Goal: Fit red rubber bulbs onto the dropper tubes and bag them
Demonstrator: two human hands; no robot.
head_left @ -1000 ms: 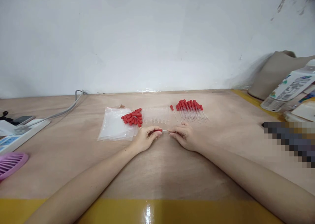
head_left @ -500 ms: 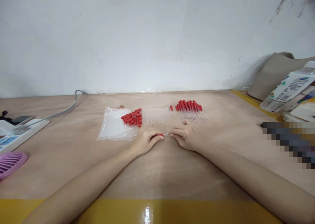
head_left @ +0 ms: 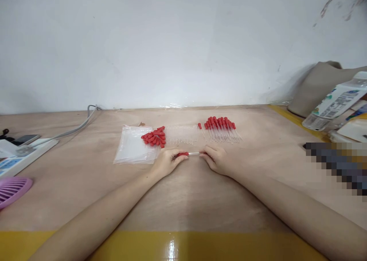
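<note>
My left hand (head_left: pixel 168 162) pinches a red rubber dropper bulb (head_left: pixel 184 154), whose open end points to the right. A clear glass dropper tube (head_left: pixel 194 153) meets that end, and the fingers of my right hand (head_left: pixel 215 159) are closed on its other end. How deep the tube sits in the bulb is hidden. Just beyond my hands lies a row of clear tubes (head_left: pixel 181 135). Loose red bulbs (head_left: pixel 154 138) are heaped to its left, partly over clear plastic bags (head_left: pixel 132 144). On the right, several droppers with red bulbs (head_left: pixel 220 124) lie side by side.
At the left stand a white power strip (head_left: pixel 31 154) with a grey cable (head_left: pixel 77 128) and a pink slatted object (head_left: pixel 14 190). A plastic bottle (head_left: pixel 335 100) leans by a beige object (head_left: pixel 312 87) on the right. A white wall (head_left: pixel 172 47) closes off the back.
My right hand has shifted slightly right and my left slightly left and up. More of the red bulb and the glass tube shows between my fingers.
</note>
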